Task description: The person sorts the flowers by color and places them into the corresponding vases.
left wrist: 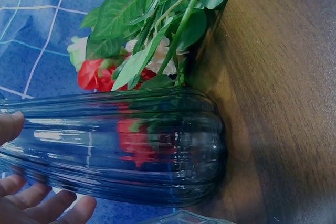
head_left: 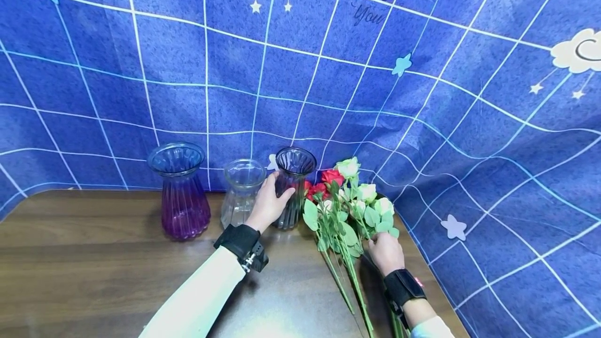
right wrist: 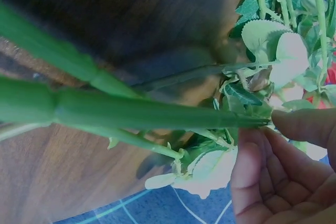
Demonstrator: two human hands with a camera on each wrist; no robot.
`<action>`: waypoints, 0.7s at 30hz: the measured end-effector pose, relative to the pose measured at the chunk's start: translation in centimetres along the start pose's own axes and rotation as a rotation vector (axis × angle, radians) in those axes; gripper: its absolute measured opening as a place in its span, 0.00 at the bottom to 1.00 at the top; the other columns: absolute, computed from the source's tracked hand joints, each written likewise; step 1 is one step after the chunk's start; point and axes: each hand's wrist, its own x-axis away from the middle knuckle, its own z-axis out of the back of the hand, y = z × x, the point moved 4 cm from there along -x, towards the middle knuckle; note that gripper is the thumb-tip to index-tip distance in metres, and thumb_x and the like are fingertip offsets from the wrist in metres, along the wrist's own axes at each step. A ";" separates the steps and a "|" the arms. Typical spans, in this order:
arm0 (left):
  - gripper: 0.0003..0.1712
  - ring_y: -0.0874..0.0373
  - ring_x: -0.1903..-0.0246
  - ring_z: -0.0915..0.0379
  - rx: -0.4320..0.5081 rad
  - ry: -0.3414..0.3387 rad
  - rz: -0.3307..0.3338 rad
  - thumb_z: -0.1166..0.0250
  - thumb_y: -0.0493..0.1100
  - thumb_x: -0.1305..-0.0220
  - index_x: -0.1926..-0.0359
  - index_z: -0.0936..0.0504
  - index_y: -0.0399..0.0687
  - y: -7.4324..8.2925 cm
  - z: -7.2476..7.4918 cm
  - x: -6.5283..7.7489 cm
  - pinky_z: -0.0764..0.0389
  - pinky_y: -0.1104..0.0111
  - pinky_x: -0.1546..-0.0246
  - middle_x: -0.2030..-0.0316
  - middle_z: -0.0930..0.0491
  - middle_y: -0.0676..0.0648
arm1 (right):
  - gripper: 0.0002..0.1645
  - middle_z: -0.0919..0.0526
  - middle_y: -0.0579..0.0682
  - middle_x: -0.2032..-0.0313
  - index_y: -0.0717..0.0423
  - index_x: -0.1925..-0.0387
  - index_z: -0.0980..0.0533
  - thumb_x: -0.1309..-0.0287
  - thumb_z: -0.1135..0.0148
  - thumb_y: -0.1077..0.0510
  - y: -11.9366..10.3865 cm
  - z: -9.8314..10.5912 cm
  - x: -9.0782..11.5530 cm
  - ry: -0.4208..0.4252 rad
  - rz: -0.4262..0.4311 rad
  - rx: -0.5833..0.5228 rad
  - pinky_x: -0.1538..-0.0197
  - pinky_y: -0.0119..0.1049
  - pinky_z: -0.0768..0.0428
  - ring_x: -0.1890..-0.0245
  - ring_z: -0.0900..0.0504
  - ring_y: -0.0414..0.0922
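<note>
My left hand [head_left: 269, 203] is around a dark grey ribbed glass vase [head_left: 292, 160], thumb on one side and fingers on the other. In the left wrist view the vase [left wrist: 157, 145] stands on the wood, with red petals showing through its glass. My right hand [head_left: 387, 252] pinches a green flower stem [right wrist: 157, 113] between thumb and fingers. Pale white-green roses [head_left: 384, 206] and leaves lie just beyond that hand. Beside them lie red roses [head_left: 332, 176] with long stems [head_left: 352, 275] pointing toward the near edge.
A clear glass vase [head_left: 244, 172] stands just left of the grey one. Farther left is a blue-to-purple glass vase [head_left: 184, 197]. The wooden table [head_left: 84, 270] meets a blue gridded curtain [head_left: 178, 67] at the back and right.
</note>
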 end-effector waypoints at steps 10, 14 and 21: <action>0.39 0.41 0.37 0.38 0.003 -0.001 0.009 0.37 0.49 0.39 0.33 0.41 0.35 -0.1 -0.2 0.1 0.37 0.52 0.35 0.36 0.36 0.33 | 0.18 0.26 0.49 0.87 0.52 0.95 0.32 0.54 0.44 0.63 0.0 -0.4 0.0 0.013 0.013 -0.001 0.79 0.45 0.31 0.80 0.22 0.54; 0.39 0.40 0.37 0.38 -0.001 -0.007 0.014 0.37 0.50 0.39 0.33 0.41 0.35 -0.1 -0.3 0.2 0.36 0.52 0.36 0.36 0.36 0.33 | 0.17 0.25 0.50 0.87 0.53 0.94 0.32 0.55 0.44 0.65 0.0 -0.3 0.0 0.014 0.020 0.004 0.79 0.46 0.30 0.82 0.23 0.53; 0.39 0.40 0.37 0.38 0.003 0.009 -0.004 0.37 0.49 0.40 0.34 0.40 0.35 -0.1 0.0 0.0 0.36 0.52 0.36 0.37 0.35 0.33 | 0.15 0.25 0.52 0.85 0.55 0.91 0.29 0.55 0.43 0.66 -0.5 0.7 0.1 0.060 0.040 -0.007 0.77 0.49 0.28 0.82 0.24 0.54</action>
